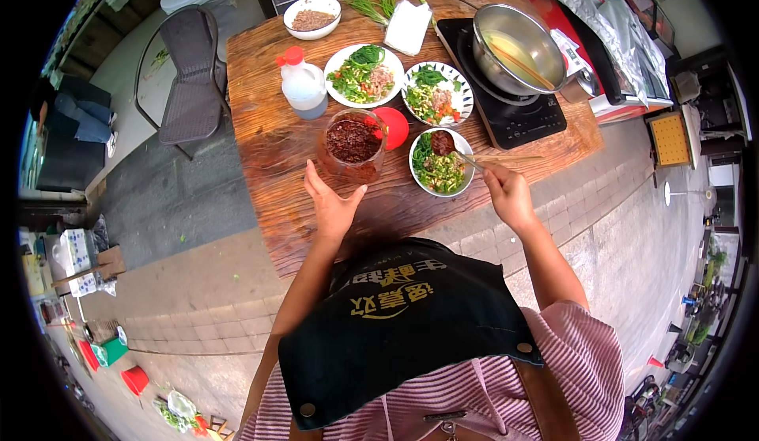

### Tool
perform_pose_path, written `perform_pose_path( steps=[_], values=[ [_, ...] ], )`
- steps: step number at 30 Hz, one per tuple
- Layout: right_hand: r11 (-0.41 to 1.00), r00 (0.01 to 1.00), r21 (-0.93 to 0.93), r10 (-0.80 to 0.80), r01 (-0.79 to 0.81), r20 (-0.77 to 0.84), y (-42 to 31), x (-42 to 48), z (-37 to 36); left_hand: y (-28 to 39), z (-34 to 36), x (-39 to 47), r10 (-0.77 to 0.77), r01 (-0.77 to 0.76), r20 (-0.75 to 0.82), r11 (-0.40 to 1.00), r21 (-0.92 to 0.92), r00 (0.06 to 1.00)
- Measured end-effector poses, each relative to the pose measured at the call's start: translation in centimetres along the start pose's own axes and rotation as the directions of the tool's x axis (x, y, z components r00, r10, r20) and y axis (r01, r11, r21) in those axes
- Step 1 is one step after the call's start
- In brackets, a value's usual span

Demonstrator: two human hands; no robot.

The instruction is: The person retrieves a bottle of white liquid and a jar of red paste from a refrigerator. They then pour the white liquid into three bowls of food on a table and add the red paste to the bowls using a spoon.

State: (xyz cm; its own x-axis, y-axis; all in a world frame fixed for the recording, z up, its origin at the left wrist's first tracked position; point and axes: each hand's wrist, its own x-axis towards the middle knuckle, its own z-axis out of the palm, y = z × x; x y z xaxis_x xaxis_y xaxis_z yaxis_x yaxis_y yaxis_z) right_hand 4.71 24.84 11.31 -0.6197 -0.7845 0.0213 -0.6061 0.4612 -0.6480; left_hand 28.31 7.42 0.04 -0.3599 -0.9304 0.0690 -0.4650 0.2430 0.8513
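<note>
My right hand [509, 196] grips the metal handle of a spoon [468, 160], and its bowl, heaped with dark red chili paste [442, 143], is over the nearest white bowl [418, 181]. Leafy greens and chopped vegetables fill that bowl, and wooden chopsticks [510, 157] reach out past its right side. Beside the clear jar [370, 173] of chili flakes in oil [354, 139], my left hand [333, 203] has its thumb and fingers spread. Whether the fingertips touch the jar is hard to tell. A red lid [394, 128] lies right behind the jar.
Behind are a white plate [338, 96] and a patterned bowl [469, 98] of food, plus a red-capped jug [303, 88]. A steel pot [483, 55] with liquid and chopsticks sits on an induction cooker [522, 128] at right. A bowl of minced meat [312, 20] stands farther back.
</note>
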Motion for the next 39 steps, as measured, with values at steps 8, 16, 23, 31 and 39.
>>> perform_pose_path(
  steps=[8,16,23,31,39],
  values=[
    [0.766,0.925,-0.554,-0.380,0.326,0.018,1.6,-3.0,0.0,0.2,-0.3,-0.4,-0.047,0.046,0.033,0.999,0.013,0.998],
    [0.752,0.919,-0.567,-0.394,0.335,0.021,2.2,-3.4,0.0,-0.2,-0.4,-1.2,-0.048,0.047,0.033,0.998,0.036,0.998],
    [0.841,0.932,-0.467,-0.351,0.272,-0.088,2.0,-3.3,-0.4,-0.1,-0.8,-1.5,-0.068,0.067,0.025,0.996,0.051,0.997],
    [0.946,0.967,0.310,0.163,-0.096,-0.196,5.5,-2.2,0.7,-0.1,-1.2,-2.0,-0.065,0.065,0.025,0.998,0.024,0.998],
    [0.543,0.939,0.770,0.262,-0.335,0.224,-1.8,1.1,0.4,0.7,-1.4,-1.6,-0.047,0.046,0.059,0.999,0.019,0.997]
  ],
)
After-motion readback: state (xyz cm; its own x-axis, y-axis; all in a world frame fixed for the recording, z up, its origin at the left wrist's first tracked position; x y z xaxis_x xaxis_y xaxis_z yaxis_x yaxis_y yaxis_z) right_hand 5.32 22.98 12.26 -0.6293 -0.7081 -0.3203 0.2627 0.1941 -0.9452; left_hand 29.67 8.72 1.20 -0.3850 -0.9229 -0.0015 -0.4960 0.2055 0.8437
